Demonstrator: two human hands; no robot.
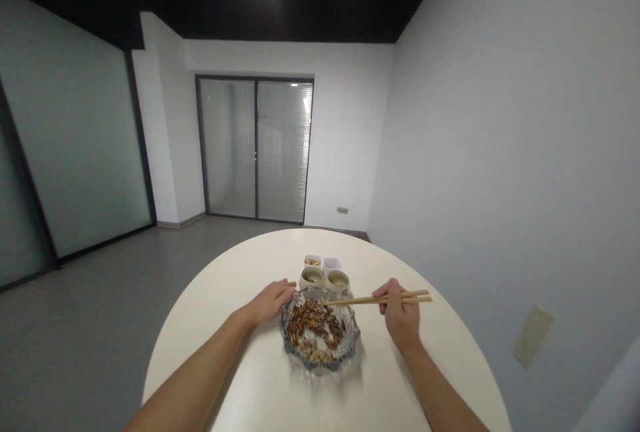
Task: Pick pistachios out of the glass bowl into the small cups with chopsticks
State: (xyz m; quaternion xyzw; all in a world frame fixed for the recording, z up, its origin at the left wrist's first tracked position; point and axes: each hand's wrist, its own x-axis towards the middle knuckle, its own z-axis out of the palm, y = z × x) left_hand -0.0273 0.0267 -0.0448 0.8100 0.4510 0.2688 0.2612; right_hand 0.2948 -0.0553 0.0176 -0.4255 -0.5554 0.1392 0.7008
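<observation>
A scalloped clear glass bowl (354,342) stands on the round table, holding many brown, elongated seed-like pieces (313,315) and paler nut-like pieces (320,356) toward its near side. My left hand (273,300) lies with fingers stretched out at the bowl's upper left rim, its fingertips close to a small beige cup (311,275). In my right hand (401,319) is a pair of wooden chopsticks (367,300), pointing left. Their tips are over the far part of the bowl, near the brown pieces; whether they pinch one is too small to tell.
A second beige cup (338,280) stands beside the first, behind the bowl. Farther back are a white dish with pale pieces (313,261) and another white dish (332,264). The white table (240,252) has a curved edge, with a wall (475,152) to the right.
</observation>
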